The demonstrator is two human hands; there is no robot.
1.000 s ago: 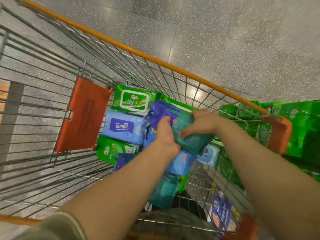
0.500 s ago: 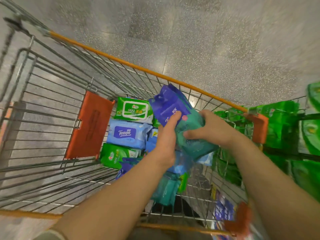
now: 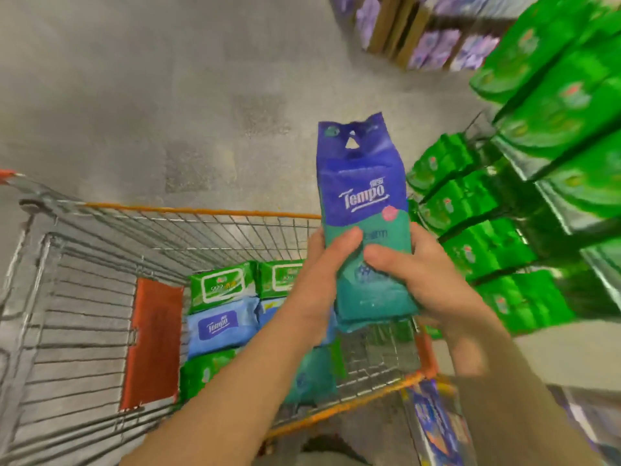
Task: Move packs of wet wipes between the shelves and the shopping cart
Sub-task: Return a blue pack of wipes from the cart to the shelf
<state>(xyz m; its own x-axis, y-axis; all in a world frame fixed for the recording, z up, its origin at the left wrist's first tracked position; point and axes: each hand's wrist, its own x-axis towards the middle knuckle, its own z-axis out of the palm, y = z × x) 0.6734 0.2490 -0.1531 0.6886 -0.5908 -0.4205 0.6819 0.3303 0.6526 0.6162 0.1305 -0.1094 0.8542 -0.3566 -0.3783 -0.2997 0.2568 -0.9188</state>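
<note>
Left hand (image 3: 331,264) and right hand (image 3: 416,274) both clasp Tempo pack (image 3: 364,210) above cart (image 3: 201,213); keep it upright, swing right toward green shelf packs (image 3: 470,203).

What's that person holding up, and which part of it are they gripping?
A tall purple-and-teal Tempo pack, upright, held by its lower teal half: left hand and right hand.

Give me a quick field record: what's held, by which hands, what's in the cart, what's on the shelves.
held: purple-and-teal Tempo pack, upright, above the cart
left hand: grips the pack's lower left side
right hand: grips its lower right side
cart: green 999 packs, blue Tempo pack
shelves at right: green packs
</note>
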